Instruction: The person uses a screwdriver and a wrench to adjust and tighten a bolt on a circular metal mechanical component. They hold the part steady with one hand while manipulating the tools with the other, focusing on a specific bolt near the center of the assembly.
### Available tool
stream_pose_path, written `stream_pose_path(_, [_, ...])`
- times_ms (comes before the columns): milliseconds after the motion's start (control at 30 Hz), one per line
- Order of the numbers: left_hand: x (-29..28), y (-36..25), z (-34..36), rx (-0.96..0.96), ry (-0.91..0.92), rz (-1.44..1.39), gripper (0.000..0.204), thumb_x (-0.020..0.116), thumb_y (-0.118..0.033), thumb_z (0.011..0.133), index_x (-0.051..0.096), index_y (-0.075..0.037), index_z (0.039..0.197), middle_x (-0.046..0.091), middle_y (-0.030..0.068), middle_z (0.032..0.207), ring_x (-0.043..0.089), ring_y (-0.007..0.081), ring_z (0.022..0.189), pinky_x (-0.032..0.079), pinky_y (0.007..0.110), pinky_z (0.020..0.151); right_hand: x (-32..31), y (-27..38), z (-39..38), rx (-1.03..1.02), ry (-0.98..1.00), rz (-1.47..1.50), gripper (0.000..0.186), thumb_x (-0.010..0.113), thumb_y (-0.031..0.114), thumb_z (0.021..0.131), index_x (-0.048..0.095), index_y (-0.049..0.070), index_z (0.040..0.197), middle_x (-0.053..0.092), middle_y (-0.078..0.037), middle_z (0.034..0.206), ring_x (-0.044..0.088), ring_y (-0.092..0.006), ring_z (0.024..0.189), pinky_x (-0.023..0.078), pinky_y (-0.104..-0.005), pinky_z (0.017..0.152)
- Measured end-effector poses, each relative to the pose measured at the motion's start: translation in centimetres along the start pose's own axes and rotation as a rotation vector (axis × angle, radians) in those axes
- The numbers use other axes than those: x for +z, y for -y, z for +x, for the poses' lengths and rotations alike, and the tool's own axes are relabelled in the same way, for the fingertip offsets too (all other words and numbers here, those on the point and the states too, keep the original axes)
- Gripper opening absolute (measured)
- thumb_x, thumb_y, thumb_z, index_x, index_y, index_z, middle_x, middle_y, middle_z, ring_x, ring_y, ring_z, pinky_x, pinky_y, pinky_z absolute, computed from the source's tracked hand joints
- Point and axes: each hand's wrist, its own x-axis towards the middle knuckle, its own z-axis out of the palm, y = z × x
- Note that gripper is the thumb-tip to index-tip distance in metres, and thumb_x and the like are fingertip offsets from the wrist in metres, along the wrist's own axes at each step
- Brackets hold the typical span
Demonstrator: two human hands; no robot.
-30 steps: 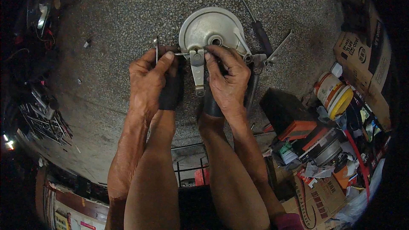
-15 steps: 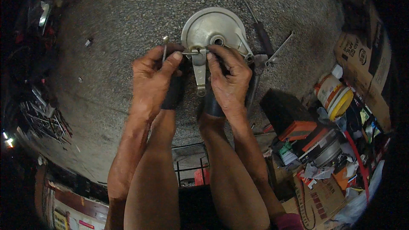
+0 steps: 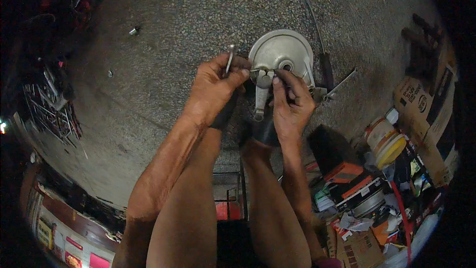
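Observation:
A round silver metal plate (image 3: 277, 44) with a central hole lies on the speckled floor, a flat metal lever (image 3: 261, 97) pointing down from its lower left. My left hand (image 3: 215, 87) is closed on a slim upright metal tool (image 3: 230, 59), while a thin rod runs horizontally from its thumb to the lever's upper end. My right hand (image 3: 292, 101) pinches at that clamp end from the right, thumb against it. What lies under my fingertips is too small to make out. A dark-handled tool (image 3: 326, 69) and a metal bar (image 3: 342, 84) lie right of the plate.
At lower right are flattened cardboard (image 3: 419, 104), a yellow-and-white bucket (image 3: 384, 146), a black-and-orange box (image 3: 334, 154) and heaped scraps. Assorted metal tools (image 3: 52, 111) lie at far left. A small metal piece (image 3: 134, 31) sits on the floor at upper left.
The whole view has shifted, so plate, hands and floor items appear further right and somewhat lower. Both hands remain at the lever's clamp end, with little visible change in their grip.

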Motion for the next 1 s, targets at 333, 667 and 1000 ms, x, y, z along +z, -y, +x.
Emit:
stream_pose_path(333, [0.2,0.3,0.5,0.042,0.142,0.162,0.022,0.059,-0.001,0.093,0.071,-0.002,0.111,0.072,0.0028,0.096,0.063,0.0098,0.088,0.051,0.028,0.081,-0.3,-0.1,-0.1,0.056,0.014,0.012,0.019,0.069,0.004,0.086,0.073,0.002,0.105,0.071,-0.015,0.099,0.069,-0.0279,0.092,0.053,-0.0351,0.083])
stream_pose_path(667, [1.3,0.3,0.9,0.155,0.043,0.105,0.018,0.064,-0.003,0.089,0.07,0.0,0.106,0.066,0.0004,0.08,0.058,0.0074,0.074,0.048,0.025,0.067,-0.4,-0.1,0.1,-0.001,0.036,0.029,0.019,0.068,0.002,0.087,0.073,0.002,0.105,0.071,-0.014,0.097,0.068,-0.0255,0.087,0.052,-0.0338,0.079])
stream_pose_path(1000, [-0.1,-0.3,0.4,-0.118,0.053,-0.041,0.016,0.068,-0.007,0.089,0.071,-0.001,0.104,0.069,0.001,0.081,0.061,0.0081,0.069,0.049,0.023,0.063,-1.7,1.1,1.2,-0.23,0.115,-0.164,0.023,0.07,-0.003,0.084,0.073,0.002,0.106,0.067,-0.012,0.093,0.067,-0.0236,0.081,0.053,-0.0325,0.071])
